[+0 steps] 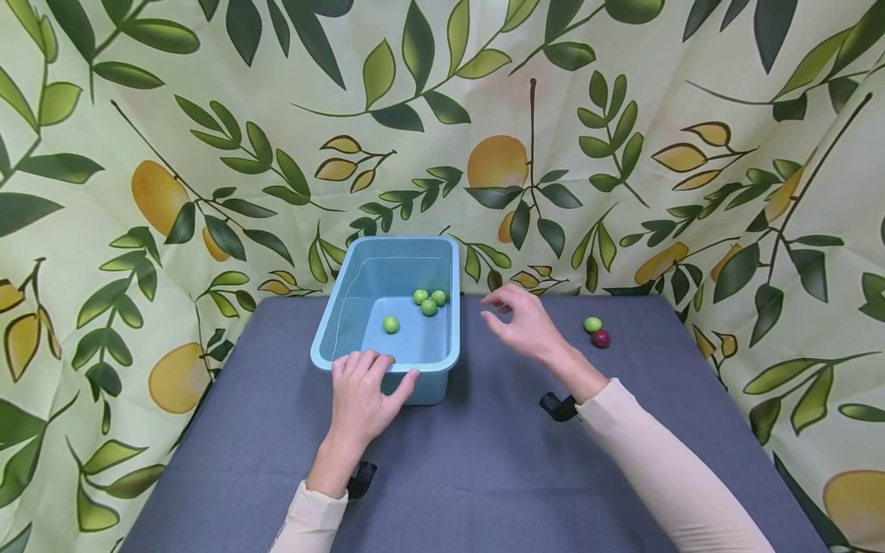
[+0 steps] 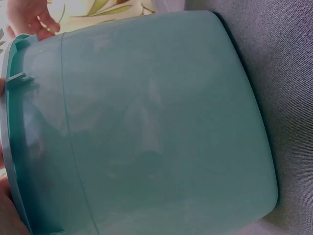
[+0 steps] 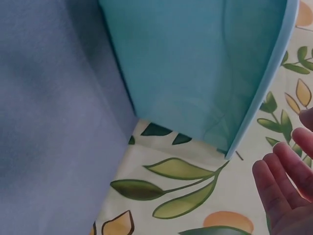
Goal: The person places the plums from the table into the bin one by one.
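Note:
My left hand [image 1: 360, 395] grips the near rim of a blue plastic tub [image 1: 454, 307], its fingers bent over the edge and the thumb spread to the right. In the left wrist view the tub's outer wall [image 2: 156, 122] fills most of the picture. Inside the tub lie several small round green fruits, among them one nearer fruit [image 1: 390, 324] apart from a cluster [image 1: 429, 308] by the right wall. To the right of the tub, my right hand [image 1: 523, 321] hovers above the table with loosely bent fingers and nothing in them; the right wrist view shows these fingers [image 3: 274, 181] beyond the tub's rim.
Right of my right hand, a green fruit [image 1: 592, 325] and a dark red one [image 1: 601, 339] lie side by side on the grey tablecloth [image 1: 484, 461]. A leaf-and-fruit patterned curtain [image 1: 429, 153] rises close behind the tub and along both sides. Black straps sit at both wrists.

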A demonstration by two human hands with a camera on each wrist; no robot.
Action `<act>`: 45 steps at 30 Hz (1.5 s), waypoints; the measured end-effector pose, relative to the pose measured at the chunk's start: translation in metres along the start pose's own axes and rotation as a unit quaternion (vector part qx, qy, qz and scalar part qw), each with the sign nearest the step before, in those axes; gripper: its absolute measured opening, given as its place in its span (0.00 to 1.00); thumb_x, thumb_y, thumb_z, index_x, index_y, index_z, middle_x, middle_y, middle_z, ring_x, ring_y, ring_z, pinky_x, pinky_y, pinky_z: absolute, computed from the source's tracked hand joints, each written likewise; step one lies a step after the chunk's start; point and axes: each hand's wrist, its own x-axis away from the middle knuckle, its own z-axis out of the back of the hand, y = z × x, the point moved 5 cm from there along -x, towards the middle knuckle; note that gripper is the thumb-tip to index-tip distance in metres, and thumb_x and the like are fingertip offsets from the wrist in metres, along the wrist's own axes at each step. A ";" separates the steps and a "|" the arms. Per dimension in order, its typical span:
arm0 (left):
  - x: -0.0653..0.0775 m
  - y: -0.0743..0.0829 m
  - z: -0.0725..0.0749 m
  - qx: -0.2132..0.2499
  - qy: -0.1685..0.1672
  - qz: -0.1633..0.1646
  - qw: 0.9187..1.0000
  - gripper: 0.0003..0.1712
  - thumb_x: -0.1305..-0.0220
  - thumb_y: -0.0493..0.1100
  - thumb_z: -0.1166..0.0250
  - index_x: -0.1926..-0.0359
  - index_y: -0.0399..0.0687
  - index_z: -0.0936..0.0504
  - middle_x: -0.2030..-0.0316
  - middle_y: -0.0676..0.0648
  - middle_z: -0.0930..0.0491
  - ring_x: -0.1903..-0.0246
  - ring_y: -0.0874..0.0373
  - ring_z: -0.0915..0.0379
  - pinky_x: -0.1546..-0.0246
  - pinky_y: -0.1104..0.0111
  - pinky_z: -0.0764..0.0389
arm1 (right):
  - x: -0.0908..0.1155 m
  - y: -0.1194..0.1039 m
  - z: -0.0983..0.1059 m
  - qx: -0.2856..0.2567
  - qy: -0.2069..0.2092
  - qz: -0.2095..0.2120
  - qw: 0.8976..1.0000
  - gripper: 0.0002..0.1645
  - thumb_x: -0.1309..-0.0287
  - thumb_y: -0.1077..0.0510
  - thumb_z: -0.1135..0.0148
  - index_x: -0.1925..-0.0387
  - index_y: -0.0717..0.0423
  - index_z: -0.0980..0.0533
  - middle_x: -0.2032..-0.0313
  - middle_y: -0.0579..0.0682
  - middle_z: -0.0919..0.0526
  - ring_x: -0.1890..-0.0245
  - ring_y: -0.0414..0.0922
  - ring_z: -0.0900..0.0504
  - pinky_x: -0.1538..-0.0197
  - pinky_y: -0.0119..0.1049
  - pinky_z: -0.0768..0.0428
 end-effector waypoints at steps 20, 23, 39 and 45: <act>0.001 0.000 0.000 0.001 0.009 -0.006 1.000 0.26 0.37 0.63 0.38 0.69 0.43 0.17 0.72 0.46 0.23 0.69 0.46 0.30 0.58 0.49 0.33 | 0.020 0.042 0.009 0.120 -0.036 -0.044 0.991 0.14 0.38 0.56 0.35 0.53 0.59 0.17 0.55 0.56 0.17 0.52 0.54 0.21 0.51 0.53 0.22; 0.001 -0.001 0.000 -0.001 0.006 -0.002 1.000 0.28 0.34 0.64 0.41 0.69 0.43 0.16 0.71 0.46 0.22 0.69 0.46 0.30 0.57 0.49 0.33 | 0.022 0.047 0.011 0.136 -0.041 -0.049 0.989 0.15 0.37 0.56 0.35 0.53 0.60 0.17 0.54 0.56 0.17 0.51 0.54 0.21 0.50 0.53 0.22; -0.001 0.000 0.001 0.002 0.000 0.000 1.000 0.28 0.35 0.64 0.40 0.69 0.42 0.17 0.71 0.46 0.23 0.69 0.46 0.30 0.57 0.49 0.34 | 0.032 0.096 0.024 0.209 -0.057 -0.080 0.973 0.16 0.37 0.59 0.37 0.52 0.64 0.17 0.54 0.60 0.18 0.48 0.62 0.22 0.48 0.58 0.22; 0.000 0.000 0.000 0.001 0.015 -0.011 1.000 0.23 0.42 0.59 0.32 0.69 0.42 0.17 0.72 0.46 0.23 0.69 0.46 0.30 0.58 0.49 0.33 | 0.040 0.115 0.031 0.235 -0.059 -0.108 0.964 0.16 0.36 0.58 0.39 0.51 0.64 0.18 0.52 0.62 0.19 0.49 0.62 0.23 0.52 0.59 0.22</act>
